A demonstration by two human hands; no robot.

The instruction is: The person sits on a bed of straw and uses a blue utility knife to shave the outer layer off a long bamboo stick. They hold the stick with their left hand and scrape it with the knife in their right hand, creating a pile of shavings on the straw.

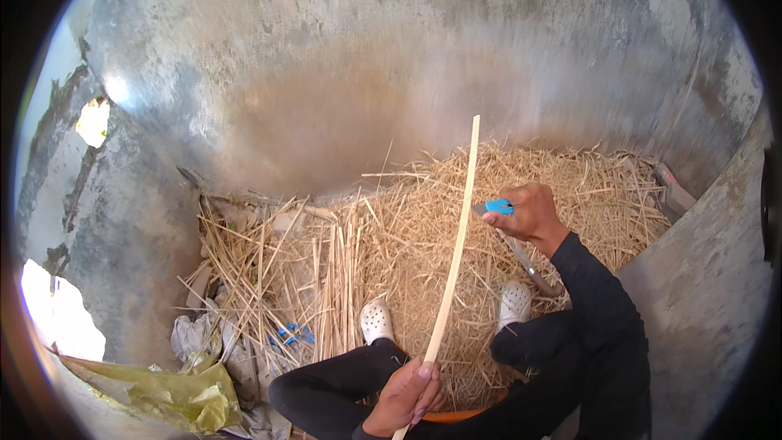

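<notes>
A long, pale strip of split bamboo [458, 257] stands slanting up from my lap, bowed slightly. My left hand [407, 393] is closed around its lower part. In my right hand [533, 213] is a blue cutter knife [498, 207], gripped with its short dark blade pointing left. The blade is close beside the strip; whether they touch I cannot tell. Below my right hand, a knife with a metal blade and brown handle [539, 279] lies on the shavings near my shoe.
Shavings [570, 187] are heaped along the concrete wall [342, 57]. Thin bamboo sticks [338, 293] lie at left, near blue scraps [292, 334] and yellowish plastic sheeting [191, 395]. My pale clogs [376, 322] rest among them. A brick-like block [674, 189] sits at right.
</notes>
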